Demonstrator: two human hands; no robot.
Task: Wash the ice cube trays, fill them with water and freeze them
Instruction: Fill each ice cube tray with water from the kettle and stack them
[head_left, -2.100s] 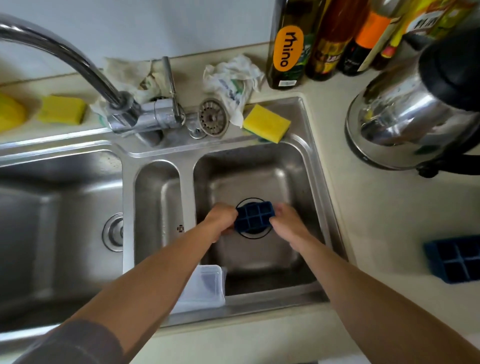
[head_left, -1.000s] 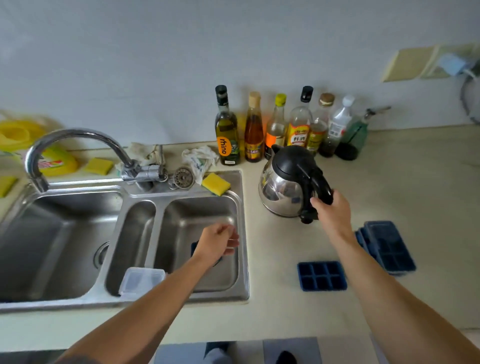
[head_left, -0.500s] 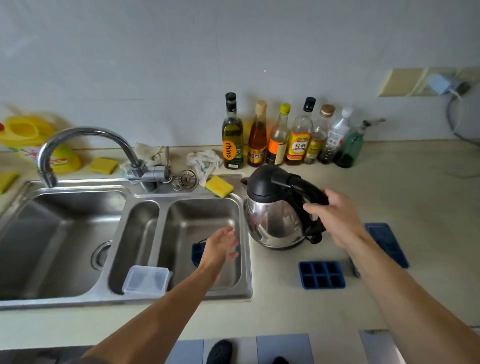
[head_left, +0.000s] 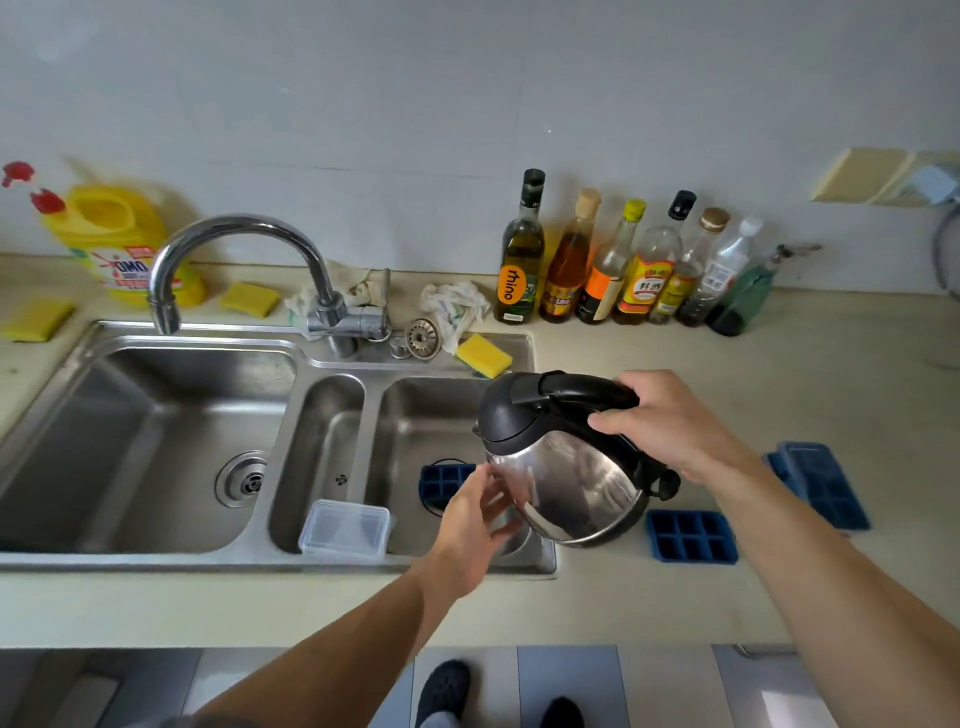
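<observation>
A small blue ice cube tray (head_left: 441, 482) lies on the floor of the right sink basin (head_left: 415, 415), over the drain. My right hand (head_left: 670, 423) grips the black handle of a steel electric kettle (head_left: 566, 467), held in the air over the basin's right rim. My left hand (head_left: 475, 525) is open, its fingers touching the kettle's lower left side. A second small blue tray (head_left: 692, 536) sits on the counter right of the sink. Larger blue trays (head_left: 823, 488) lie stacked further right, partly behind my right forearm.
A tall chrome faucet (head_left: 244, 249) points over the big left basin. A clear plastic box (head_left: 345, 529) rests in the narrow middle basin. Several bottles (head_left: 623, 265) line the back wall. A yellow sponge (head_left: 483, 356) lies on the sink's rear rim, a detergent jug (head_left: 117, 244) at far left.
Both hands let go of the small tray in the right basin. My right hand took the kettle by its handle and carried it left over the sink rim; my left hand rose to touch its side.
</observation>
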